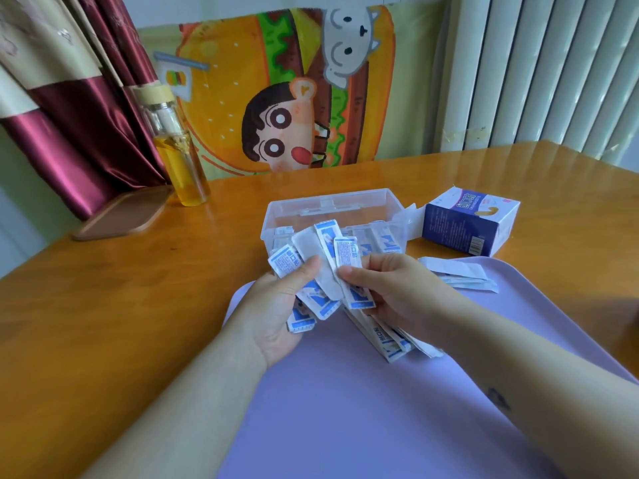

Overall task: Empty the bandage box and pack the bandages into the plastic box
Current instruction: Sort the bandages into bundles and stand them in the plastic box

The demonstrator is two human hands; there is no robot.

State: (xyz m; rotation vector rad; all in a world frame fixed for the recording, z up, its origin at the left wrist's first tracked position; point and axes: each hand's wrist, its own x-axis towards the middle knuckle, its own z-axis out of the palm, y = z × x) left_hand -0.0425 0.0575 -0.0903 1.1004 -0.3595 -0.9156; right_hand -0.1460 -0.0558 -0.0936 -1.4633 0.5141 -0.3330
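Left hand and right hand are gripping a messy bunch of wrapped bandages just in front of the clear plastic box, which is holding some. Bandage box is lying off to its right.

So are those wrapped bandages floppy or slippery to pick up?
Probably thin and bendy: the bandages fan out unevenly between the left hand and right hand. Likely very light, as a thumb pins a whole bunch. Their smooth wrappers may slide apart easily.
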